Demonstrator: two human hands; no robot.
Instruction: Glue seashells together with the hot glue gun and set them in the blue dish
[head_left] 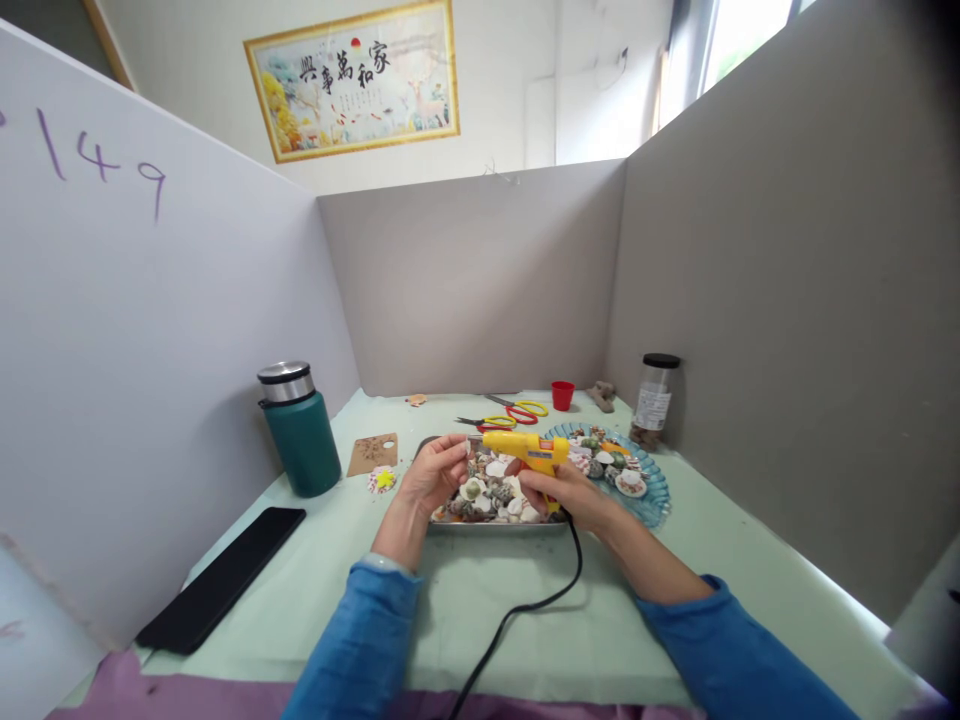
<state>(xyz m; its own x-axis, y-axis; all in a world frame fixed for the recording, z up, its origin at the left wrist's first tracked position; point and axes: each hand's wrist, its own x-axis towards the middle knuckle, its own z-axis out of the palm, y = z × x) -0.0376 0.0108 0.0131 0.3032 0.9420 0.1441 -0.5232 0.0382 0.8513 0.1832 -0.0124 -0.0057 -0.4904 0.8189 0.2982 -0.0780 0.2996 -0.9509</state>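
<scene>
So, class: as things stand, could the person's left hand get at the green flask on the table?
Probably yes. The left hand is at the metal tray, fingers closed on something small, so it would have to let go first. The green flask stands upright to its left, with only a flat brown card lying between.

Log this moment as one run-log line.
right hand: grips yellow glue gun | left hand: holds small piece at nozzle, piece unclear | below: metal tray of shells | beside: blue plate

soft window daylight, warped edges
</scene>
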